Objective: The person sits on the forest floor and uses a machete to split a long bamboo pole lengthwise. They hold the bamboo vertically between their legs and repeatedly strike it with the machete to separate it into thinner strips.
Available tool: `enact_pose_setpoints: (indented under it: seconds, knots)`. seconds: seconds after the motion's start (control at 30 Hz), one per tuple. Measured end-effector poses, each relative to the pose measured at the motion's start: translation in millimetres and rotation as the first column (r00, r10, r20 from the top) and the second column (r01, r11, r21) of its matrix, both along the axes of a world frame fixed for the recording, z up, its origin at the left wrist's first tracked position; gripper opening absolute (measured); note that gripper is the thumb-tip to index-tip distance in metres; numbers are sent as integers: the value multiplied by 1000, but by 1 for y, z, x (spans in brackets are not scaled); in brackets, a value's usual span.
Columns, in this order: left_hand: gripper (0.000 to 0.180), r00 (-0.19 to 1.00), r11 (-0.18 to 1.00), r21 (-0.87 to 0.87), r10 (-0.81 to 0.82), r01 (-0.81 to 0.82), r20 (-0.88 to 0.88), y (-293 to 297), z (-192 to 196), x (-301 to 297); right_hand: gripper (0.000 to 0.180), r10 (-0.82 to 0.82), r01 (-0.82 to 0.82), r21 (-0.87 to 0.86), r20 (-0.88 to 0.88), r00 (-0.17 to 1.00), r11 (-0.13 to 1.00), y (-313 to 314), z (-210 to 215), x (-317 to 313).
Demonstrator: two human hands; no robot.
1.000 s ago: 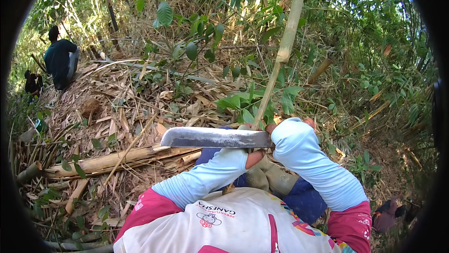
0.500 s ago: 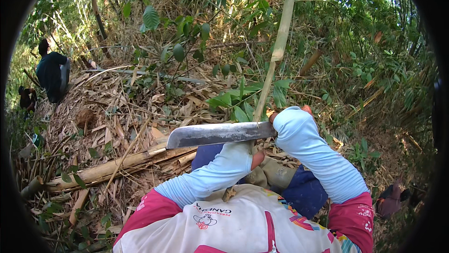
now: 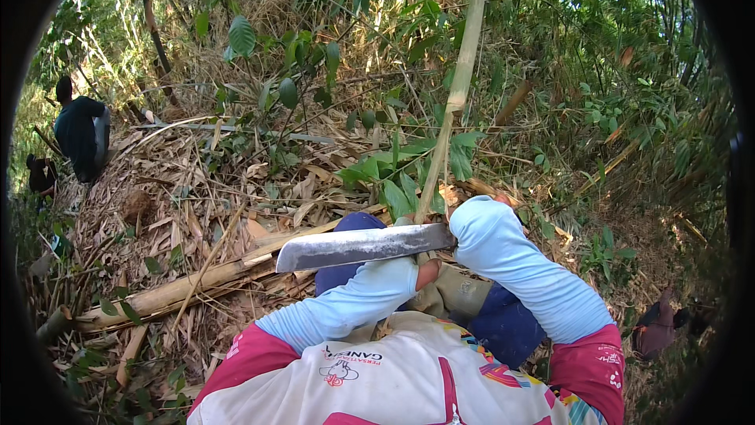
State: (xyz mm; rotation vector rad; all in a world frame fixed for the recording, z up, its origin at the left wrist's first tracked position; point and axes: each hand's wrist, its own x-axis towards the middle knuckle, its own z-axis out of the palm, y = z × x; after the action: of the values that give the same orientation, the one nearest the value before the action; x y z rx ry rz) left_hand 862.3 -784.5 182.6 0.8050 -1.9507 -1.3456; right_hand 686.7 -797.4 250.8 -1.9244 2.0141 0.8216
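My right hand [image 3: 497, 206], mostly hidden by its light-blue sleeve, grips the handle end of a long machete [image 3: 362, 246]. The grey blade lies level, pointing left, and meets a thin upright bamboo stem [image 3: 460, 83] near its base. My left hand [image 3: 429, 273] sits just under the blade by the foot of the stem. Only a small patch of it shows, so its grip is unclear. Both forearms, in light-blue sleeves, come up from my white and pink shirt.
A thick felled bamboo pole [image 3: 197, 283] lies on dry leaves to my left. A person in dark clothes [image 3: 79, 138] crouches far left. Green shrubs [image 3: 314, 87] and dense bamboo rise ahead. A dark reddish object [image 3: 657, 331] lies on the slope to the right.
The view has swung a little. The blade has sunk slightly while staying level against the stem, and both hands keep their places.
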Motion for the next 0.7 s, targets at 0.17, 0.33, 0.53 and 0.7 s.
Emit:
enact_pose_setpoints:
  seconds: [0.17,0.33,0.53,0.7]
  knots:
    - [60,982,1000,7,5,-6,191,0,8,4,48,12,-12,-13,-19,1000,1000,-9,22,0]
    - [65,991,998,57,11,-19,136,-1,-5,2,46,9,-10,-17,-45,999,1000,-19,15,-7]
    - [65,989,988,131,102,-88,-106,4,-16,1,24,-52,81,-391,85,995,917,-21,10,-40]
    - [63,995,971,236,4,-28,99,6,-2,7,14,118,90,-657,265,957,748,5,21,-41]
